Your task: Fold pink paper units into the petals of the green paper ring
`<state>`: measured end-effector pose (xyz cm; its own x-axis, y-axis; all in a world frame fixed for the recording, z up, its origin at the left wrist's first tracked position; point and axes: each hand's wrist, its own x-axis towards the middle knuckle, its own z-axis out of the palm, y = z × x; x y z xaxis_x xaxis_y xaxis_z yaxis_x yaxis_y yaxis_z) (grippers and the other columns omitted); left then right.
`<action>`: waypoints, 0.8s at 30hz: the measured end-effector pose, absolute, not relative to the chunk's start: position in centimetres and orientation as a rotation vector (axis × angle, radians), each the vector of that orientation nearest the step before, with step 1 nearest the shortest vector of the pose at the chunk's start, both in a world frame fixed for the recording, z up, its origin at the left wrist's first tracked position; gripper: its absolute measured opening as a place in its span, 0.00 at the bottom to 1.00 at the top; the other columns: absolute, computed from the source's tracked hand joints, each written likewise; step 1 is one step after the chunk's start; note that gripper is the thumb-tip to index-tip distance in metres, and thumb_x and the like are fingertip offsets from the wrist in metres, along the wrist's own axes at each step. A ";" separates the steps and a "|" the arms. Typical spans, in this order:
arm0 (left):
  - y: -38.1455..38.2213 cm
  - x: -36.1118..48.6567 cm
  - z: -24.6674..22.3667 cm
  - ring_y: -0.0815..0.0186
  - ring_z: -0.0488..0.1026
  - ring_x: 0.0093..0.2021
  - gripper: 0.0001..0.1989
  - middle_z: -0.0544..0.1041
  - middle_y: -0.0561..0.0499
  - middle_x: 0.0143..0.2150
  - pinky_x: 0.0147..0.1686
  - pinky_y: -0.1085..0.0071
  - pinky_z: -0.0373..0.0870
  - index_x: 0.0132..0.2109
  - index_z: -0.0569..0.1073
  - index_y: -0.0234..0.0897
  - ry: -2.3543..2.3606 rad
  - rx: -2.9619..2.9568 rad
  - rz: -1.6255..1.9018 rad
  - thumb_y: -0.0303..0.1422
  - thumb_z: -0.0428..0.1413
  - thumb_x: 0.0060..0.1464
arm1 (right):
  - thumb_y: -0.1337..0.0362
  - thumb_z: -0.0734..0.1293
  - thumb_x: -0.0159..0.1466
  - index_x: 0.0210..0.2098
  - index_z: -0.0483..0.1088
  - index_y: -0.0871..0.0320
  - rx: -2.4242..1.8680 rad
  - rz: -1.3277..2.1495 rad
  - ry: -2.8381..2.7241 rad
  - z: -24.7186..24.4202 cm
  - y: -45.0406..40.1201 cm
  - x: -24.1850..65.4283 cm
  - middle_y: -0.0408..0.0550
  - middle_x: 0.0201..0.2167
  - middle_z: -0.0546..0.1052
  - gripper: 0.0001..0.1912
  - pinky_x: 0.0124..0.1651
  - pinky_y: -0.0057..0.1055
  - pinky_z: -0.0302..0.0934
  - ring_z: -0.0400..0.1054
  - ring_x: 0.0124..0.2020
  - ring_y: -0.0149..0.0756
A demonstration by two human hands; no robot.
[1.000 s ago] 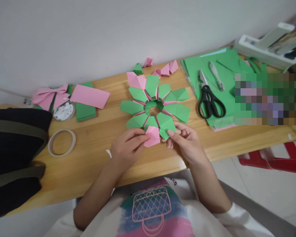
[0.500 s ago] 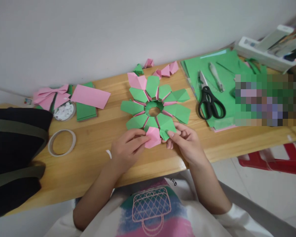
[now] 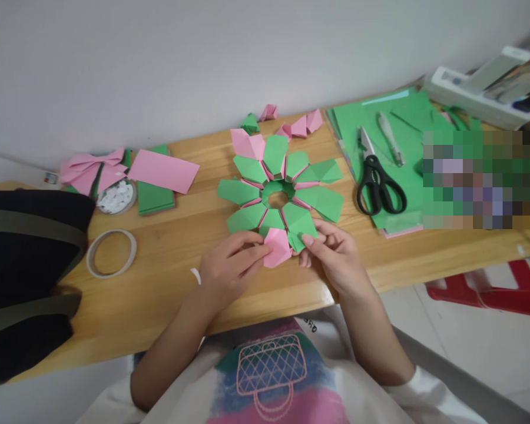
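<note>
Left hand [image 3: 228, 264], nearly closed, pinches a pink paper piece [image 3: 277, 249]; right hand [image 3: 339, 262] pinches a green petal [image 3: 298, 225], partly hidden behind it. A pixelated patch [image 3: 481, 179] obscures the far right.

A white top [image 3: 181, 396] at bottom centre bears a pink, green and blue print [image 3: 227, 377] with a pink-outlined quilted handbag [image 3: 271, 366], dark lettering [image 3: 310, 325] (too small to read) and loose white sleeves [image 3: 424, 388].

l hand [image 3: 226, 263] pinches pink pc [image 3: 278, 248]; r hand [image 3: 338, 258] grips green petal [image 3: 301, 224]
</note>
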<state>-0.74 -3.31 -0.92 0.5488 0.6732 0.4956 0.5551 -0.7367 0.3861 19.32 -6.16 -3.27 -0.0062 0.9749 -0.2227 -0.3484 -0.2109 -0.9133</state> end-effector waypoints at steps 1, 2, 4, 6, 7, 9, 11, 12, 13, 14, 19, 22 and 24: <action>-3.3 -0.8 -0.9 0.72 0.76 0.31 0.09 0.80 0.50 0.35 0.30 0.77 0.72 0.35 0.78 0.36 1.043 2.606 0.947 0.25 0.53 0.59 | 0.59 0.72 0.58 0.41 0.75 0.57 -1.106 1.491 -0.799 -3.3 -6.2 19.3 0.39 0.19 0.75 0.13 0.22 0.23 0.62 0.66 0.17 0.25; -3.3 -0.8 -0.9 0.72 0.76 0.30 0.09 0.80 0.50 0.35 0.30 0.77 0.72 0.36 0.78 0.37 1.047 2.610 0.940 0.26 0.52 0.59 | 0.59 0.72 0.58 0.41 0.75 0.57 -1.107 1.490 -0.796 -3.3 -6.2 19.3 0.39 0.19 0.76 0.13 0.22 0.23 0.62 0.66 0.17 0.25; -3.3 -0.8 -0.9 0.72 0.76 0.30 0.09 0.80 0.51 0.35 0.30 0.77 0.72 0.36 0.78 0.38 1.054 2.611 0.922 0.26 0.52 0.60 | 0.58 0.72 0.58 0.41 0.75 0.57 -1.114 1.485 -0.797 -3.4 -6.2 19.4 0.39 0.19 0.76 0.13 0.22 0.24 0.62 0.66 0.17 0.26; -3.4 -0.9 -1.0 0.73 0.75 0.30 0.09 0.80 0.52 0.35 0.31 0.77 0.71 0.36 0.78 0.39 1.055 2.611 0.927 0.27 0.52 0.60 | 0.58 0.72 0.58 0.40 0.75 0.57 -1.119 1.483 -0.799 -3.4 -6.3 19.4 0.39 0.19 0.75 0.13 0.22 0.24 0.62 0.66 0.17 0.26; -3.4 -0.9 -1.0 0.73 0.75 0.30 0.09 0.79 0.52 0.36 0.31 0.78 0.71 0.36 0.78 0.39 1.050 2.617 0.928 0.27 0.52 0.60 | 0.58 0.72 0.58 0.40 0.75 0.57 -1.117 1.484 -0.800 -3.5 -6.3 19.4 0.39 0.19 0.75 0.13 0.22 0.24 0.62 0.66 0.17 0.26; -3.3 -0.9 -1.0 0.73 0.74 0.30 0.09 0.79 0.52 0.36 0.30 0.78 0.70 0.37 0.78 0.40 1.033 2.635 0.928 0.26 0.52 0.60 | 0.57 0.72 0.58 0.41 0.75 0.57 -1.117 1.486 -0.801 -3.5 -6.3 19.4 0.38 0.18 0.74 0.14 0.22 0.24 0.62 0.66 0.17 0.26; -3.3 -0.9 -1.0 0.73 0.74 0.30 0.10 0.79 0.52 0.36 0.29 0.78 0.69 0.37 0.77 0.40 1.006 2.656 0.922 0.26 0.52 0.60 | 0.57 0.72 0.58 0.41 0.75 0.57 -1.127 1.483 -0.800 -3.5 -6.3 19.3 0.38 0.16 0.74 0.14 0.22 0.24 0.62 0.66 0.17 0.26; -3.3 -0.9 -1.0 0.74 0.74 0.30 0.10 0.79 0.52 0.36 0.29 0.78 0.69 0.37 0.77 0.40 0.995 2.665 0.920 0.26 0.52 0.60 | 0.57 0.72 0.58 0.42 0.75 0.57 -1.131 1.481 -0.799 -3.5 -6.3 19.4 0.38 0.16 0.73 0.15 0.22 0.24 0.62 0.66 0.17 0.26; -3.3 -0.9 -1.0 0.74 0.73 0.30 0.10 0.79 0.53 0.36 0.29 0.78 0.69 0.37 0.77 0.40 0.987 2.672 0.921 0.26 0.52 0.60 | 0.57 0.72 0.58 0.42 0.75 0.57 -1.134 1.479 -0.797 -3.5 -6.4 19.4 0.38 0.16 0.73 0.15 0.22 0.24 0.62 0.66 0.17 0.26; -3.2 -0.9 -0.9 0.74 0.73 0.30 0.10 0.79 0.53 0.35 0.29 0.78 0.69 0.37 0.77 0.40 0.982 2.677 0.923 0.26 0.51 0.61 | 0.57 0.72 0.58 0.43 0.75 0.57 -1.135 1.479 -0.797 -3.4 -6.4 19.4 0.38 0.16 0.73 0.15 0.22 0.24 0.62 0.66 0.17 0.26; -3.3 -0.6 -0.8 0.73 0.73 0.30 0.08 0.79 0.51 0.35 0.29 0.78 0.68 0.38 0.77 0.39 0.973 2.670 0.933 0.27 0.52 0.61 | 0.59 0.72 0.58 0.44 0.75 0.56 -1.109 1.487 -0.785 -3.3 -6.3 19.3 0.38 0.16 0.74 0.15 0.22 0.23 0.61 0.66 0.17 0.26; -3.4 -0.4 -0.7 0.73 0.72 0.29 0.08 0.79 0.51 0.34 0.28 0.78 0.68 0.38 0.77 0.39 0.966 2.669 0.950 0.27 0.53 0.61 | 0.59 0.72 0.58 0.45 0.75 0.57 -1.114 1.478 -0.778 -3.4 -6.4 19.3 0.37 0.15 0.74 0.16 0.22 0.23 0.61 0.66 0.17 0.26; -3.4 -0.3 -0.6 0.73 0.71 0.28 0.09 0.79 0.53 0.32 0.27 0.78 0.67 0.36 0.77 0.39 0.984 2.652 0.942 0.28 0.52 0.61 | 0.59 0.72 0.58 0.45 0.75 0.56 -1.121 1.472 -0.771 -3.4 -6.4 19.3 0.37 0.15 0.73 0.16 0.22 0.24 0.62 0.66 0.16 0.26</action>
